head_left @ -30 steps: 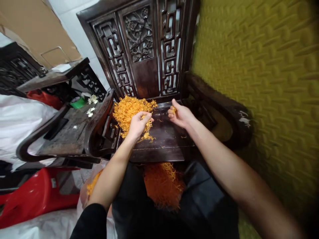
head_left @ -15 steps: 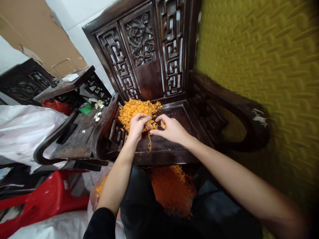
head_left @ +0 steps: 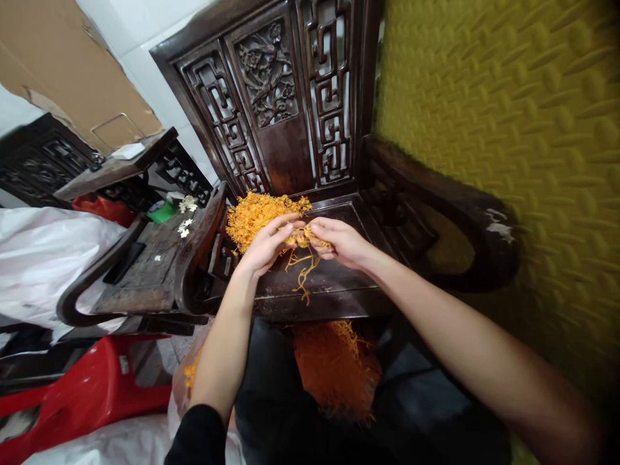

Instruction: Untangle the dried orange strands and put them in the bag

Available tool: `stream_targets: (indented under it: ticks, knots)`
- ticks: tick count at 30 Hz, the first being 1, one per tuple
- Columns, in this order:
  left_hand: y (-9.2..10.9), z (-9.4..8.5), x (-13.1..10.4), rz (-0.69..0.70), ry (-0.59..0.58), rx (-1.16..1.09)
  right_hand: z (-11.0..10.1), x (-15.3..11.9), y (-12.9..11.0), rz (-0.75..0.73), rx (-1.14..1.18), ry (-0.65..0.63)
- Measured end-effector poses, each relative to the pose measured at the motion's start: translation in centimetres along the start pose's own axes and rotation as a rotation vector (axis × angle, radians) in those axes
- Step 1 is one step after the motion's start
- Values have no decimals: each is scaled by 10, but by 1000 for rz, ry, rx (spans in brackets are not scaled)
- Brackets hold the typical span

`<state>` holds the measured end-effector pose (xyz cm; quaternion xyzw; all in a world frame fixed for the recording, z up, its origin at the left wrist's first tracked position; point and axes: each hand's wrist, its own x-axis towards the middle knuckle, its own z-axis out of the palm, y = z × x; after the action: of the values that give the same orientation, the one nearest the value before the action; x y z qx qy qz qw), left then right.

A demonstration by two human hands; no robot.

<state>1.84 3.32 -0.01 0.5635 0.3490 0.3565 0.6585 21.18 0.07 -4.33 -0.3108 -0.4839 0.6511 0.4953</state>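
Fingers (head_left: 295, 227) of both hands pinch orange strands (head_left: 304, 261); no writing legible.

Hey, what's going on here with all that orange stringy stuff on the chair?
A person is working over a carved dark wooden chair. Both hands meet above the seat: the left hand and right hand pinch a small clump of orange strands between their fingers, with a few strands dangling down. A bigger pile lies on the seat's back left corner, and another orange heap rests in the person's lap.
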Motion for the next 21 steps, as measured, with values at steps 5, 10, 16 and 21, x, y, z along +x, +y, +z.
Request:
stream_targets:
  ticks: [5,10,16,21]
  knots:
    - [0,-3,-5,-51,-127,-17,-12,-1,-10,139,293,-117]
    - [-2,-2,-5,-40,-146,99,-6,6,-6,113,307,-39]
    - [-5,-4,-4,-104,-140,107,4,12,-5,109,347,34]
    - [-13,1,2,-3,-2,182,18,13,0,76,191,184]
